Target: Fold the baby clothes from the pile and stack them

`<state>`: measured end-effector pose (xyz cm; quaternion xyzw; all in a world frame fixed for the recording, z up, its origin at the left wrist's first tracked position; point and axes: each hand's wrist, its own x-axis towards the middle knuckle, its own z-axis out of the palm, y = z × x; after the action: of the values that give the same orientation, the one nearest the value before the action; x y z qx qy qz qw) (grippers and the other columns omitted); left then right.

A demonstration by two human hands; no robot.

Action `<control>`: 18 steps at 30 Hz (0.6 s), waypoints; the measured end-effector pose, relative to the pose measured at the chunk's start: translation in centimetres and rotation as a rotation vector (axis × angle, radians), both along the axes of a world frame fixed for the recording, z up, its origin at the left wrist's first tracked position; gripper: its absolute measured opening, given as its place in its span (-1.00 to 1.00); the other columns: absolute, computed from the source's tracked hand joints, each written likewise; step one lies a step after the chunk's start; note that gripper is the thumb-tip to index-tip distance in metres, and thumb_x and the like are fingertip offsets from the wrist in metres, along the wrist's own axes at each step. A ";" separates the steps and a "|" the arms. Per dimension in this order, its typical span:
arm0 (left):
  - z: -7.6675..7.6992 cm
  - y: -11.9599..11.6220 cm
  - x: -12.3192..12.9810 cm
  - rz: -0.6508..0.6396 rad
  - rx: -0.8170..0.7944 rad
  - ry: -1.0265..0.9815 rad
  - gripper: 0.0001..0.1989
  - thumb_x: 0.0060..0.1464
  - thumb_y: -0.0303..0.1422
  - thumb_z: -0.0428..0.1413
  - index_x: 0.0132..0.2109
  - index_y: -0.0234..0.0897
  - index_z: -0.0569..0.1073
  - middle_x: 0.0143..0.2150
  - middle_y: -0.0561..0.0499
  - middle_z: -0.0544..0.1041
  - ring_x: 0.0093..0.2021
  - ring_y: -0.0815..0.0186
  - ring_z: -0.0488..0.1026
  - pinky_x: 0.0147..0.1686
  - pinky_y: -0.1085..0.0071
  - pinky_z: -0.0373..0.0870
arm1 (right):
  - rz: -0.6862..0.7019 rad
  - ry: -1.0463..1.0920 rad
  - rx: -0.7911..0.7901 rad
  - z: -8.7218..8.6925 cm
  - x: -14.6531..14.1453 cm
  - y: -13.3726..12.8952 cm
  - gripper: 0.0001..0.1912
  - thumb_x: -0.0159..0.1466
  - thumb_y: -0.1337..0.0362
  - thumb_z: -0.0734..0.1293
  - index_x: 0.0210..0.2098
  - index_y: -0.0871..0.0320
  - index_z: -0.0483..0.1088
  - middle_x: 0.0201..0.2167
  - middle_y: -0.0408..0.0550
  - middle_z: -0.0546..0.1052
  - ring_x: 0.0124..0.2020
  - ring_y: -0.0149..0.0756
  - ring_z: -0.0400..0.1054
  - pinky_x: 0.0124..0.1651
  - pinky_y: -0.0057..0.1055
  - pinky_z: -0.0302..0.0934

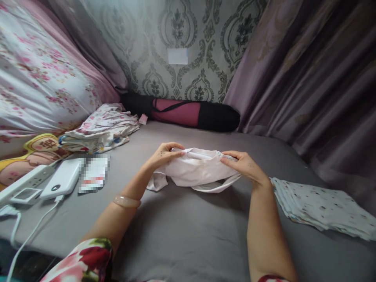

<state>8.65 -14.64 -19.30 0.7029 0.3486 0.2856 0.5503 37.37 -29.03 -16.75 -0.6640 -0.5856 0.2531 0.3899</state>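
Observation:
Between my two hands a small white shirt [196, 171] is stretched by its shoulders, its round neckline facing up and small buttons showing near the right shoulder. My left hand [166, 154] pinches the left shoulder, thumb on top. On the other side my right hand [245, 162] grips the buttoned shoulder between thumb and fingers. The shirt's body droops below the neckline, and one sleeve hangs down to the grey sheet at the left. A pale bangle circles my left wrist.
Folded spotted cloths [326, 207] lie at the right. At the left are a pile of printed clothes [102, 127], a white power bank [64, 176] with its cable, and a power strip [32, 180]. A black and maroon bag [179, 112] lies along the wall on the grey bed sheet [182, 239].

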 end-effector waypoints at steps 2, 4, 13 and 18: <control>0.3 -0.1 -0.1 0.025 0.017 0.010 -0.53 -0.10 -0.02 0.29 -0.12 -0.25 0.57 -0.51 0.11 0.36 -0.55 0.45 0.18 -0.57 0.49 0.04 | -0.009 0.006 0.014 -0.1 -0.2 0.1 -0.53 0.12 -0.06 0.41 -0.12 0.14 0.58 -0.16 -0.02 0.63 -0.11 -0.08 0.49 -0.06 -0.26 0.35; 0.7 -0.2 -0.3 0.043 0.059 0.020 -0.55 -0.11 -0.02 0.30 -0.15 -0.24 0.59 -0.51 0.10 0.34 -0.54 0.45 0.17 -0.57 0.48 0.03 | -0.023 0.010 0.034 0.0 -0.5 0.3 -0.54 0.12 -0.05 0.42 -0.13 0.14 0.58 -0.15 -0.01 0.63 -0.10 -0.07 0.49 -0.03 -0.24 0.35; 2.7 -0.5 -1.4 0.073 0.215 -0.075 -0.72 -0.10 -0.14 0.30 -0.30 -0.24 0.60 -0.23 0.03 0.34 -0.39 0.42 0.23 -0.45 0.48 0.17 | -0.002 0.031 0.067 0.0 -1.8 0.9 -0.57 0.14 -0.01 0.41 -0.12 0.14 0.57 -0.11 -0.01 0.62 -0.04 -0.08 0.48 0.05 -0.19 0.33; 2.6 0.0 -1.9 0.069 0.185 -0.207 -0.79 -0.09 -0.23 0.29 -0.33 -0.28 0.54 -0.11 -0.01 0.41 -0.17 0.32 0.35 -0.23 0.44 0.27 | -0.027 0.016 0.095 0.5 -3.1 1.1 -0.59 0.12 0.03 0.43 -0.16 0.17 0.58 -0.13 0.01 0.62 -0.04 -0.08 0.48 0.11 -0.17 0.29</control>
<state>6.75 -14.67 -16.74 0.7051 0.2862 0.4063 0.5058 34.26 -27.89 -16.28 -0.6506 -0.5847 0.2252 0.4292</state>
